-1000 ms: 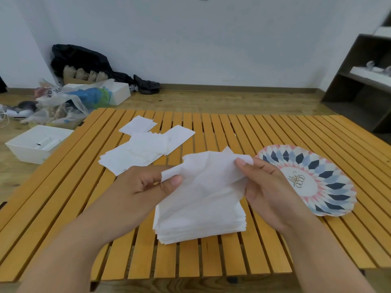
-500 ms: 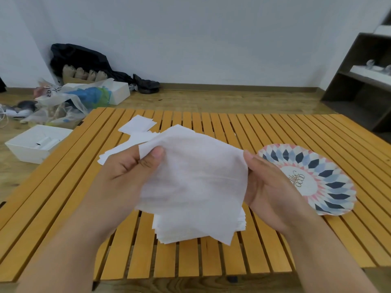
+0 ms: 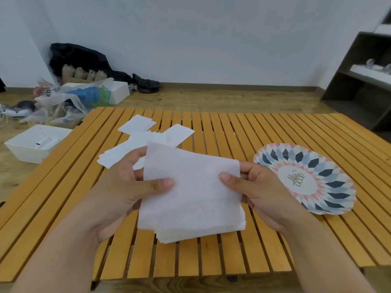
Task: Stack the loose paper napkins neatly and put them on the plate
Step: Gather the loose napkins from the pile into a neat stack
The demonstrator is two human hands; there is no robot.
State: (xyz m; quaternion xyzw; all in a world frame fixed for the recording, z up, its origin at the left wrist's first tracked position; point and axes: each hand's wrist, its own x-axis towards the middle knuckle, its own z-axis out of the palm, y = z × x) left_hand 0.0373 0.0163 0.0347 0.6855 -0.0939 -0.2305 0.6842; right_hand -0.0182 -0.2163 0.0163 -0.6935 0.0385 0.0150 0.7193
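Both hands hold one white paper napkin (image 3: pixel 194 187) flat above the slatted table. My left hand (image 3: pixel 127 187) pinches its left edge with the thumb on top. My right hand (image 3: pixel 254 189) pinches its right edge. Just under the napkin a neat stack of napkins (image 3: pixel 190 233) lies on the table, mostly hidden by it. Several loose napkins (image 3: pixel 148 136) lie spread out farther back, left of centre. The patterned paper plate (image 3: pixel 330 187) sits to the right with nothing on it.
The orange slatted table (image 3: pixel 232 127) ends close to me and at the left. On the floor to the left are a white box (image 3: pixel 31 144) and plastic bags (image 3: pixel 69 102). A dark shelf unit (image 3: pixel 359 81) stands at the right.
The napkin, crumpled between my hands a second ago, has been spread out, then smoothed flat and lowered over the stack. My left thumb now lies on top of it.
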